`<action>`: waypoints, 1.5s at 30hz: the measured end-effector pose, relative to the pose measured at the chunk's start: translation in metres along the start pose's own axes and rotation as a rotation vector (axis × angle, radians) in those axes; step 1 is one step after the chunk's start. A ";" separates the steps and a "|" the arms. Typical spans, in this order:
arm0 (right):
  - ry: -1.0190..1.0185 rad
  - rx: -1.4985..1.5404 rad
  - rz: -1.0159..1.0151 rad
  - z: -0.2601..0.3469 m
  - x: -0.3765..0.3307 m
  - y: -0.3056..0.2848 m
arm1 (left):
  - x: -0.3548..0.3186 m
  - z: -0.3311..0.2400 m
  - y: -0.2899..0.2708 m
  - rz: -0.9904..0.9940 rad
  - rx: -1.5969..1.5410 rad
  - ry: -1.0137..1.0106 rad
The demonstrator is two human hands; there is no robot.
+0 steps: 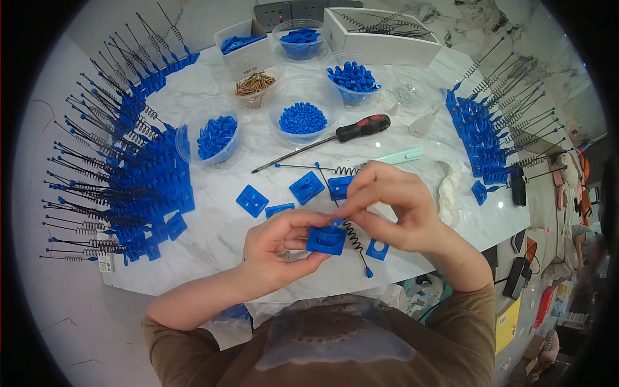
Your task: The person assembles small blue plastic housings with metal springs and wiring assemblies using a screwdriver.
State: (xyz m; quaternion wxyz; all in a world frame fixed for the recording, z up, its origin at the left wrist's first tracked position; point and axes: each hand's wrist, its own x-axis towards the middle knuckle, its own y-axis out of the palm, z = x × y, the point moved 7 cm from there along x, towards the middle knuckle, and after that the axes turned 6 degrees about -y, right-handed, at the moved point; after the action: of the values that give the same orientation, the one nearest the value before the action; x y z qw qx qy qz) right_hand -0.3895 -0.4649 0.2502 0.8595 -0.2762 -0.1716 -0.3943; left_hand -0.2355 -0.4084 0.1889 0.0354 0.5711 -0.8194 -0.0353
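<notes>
My left hand (274, 250) is closed around the edges of a blue plastic base (325, 240) with a raised loop, above the near middle of the table. My right hand (403, 209) has thumb and fingers pinched together at the top of that base; what they hold is too small to make out. Just behind the base lies a black spring rod (353, 238) with a blue tip. A blue square base (251, 200) and another blue base (306, 187) lie beyond my hands, and one more blue plate (378, 249) is below my right hand.
Beyond my hands lie a screwdriver (364, 128) and a mint-green tool (400, 156). Tubs hold blue beads (303, 118), blue caps (218, 135) and brass screws (255, 84). A white box (380, 42) holds black rods. Spring-rod assemblies crowd the left (151, 171) and right (477, 132).
</notes>
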 end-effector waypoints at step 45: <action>-0.364 -0.534 0.396 0.031 -0.014 0.044 | -0.002 -0.010 0.003 0.010 0.495 0.130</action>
State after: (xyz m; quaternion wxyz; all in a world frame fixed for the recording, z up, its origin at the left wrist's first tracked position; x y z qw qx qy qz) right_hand -0.3663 -0.4145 0.2522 0.7722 -0.5838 -0.1560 -0.1961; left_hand -0.2371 -0.4059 0.1994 -0.0526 0.5592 -0.8020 0.2033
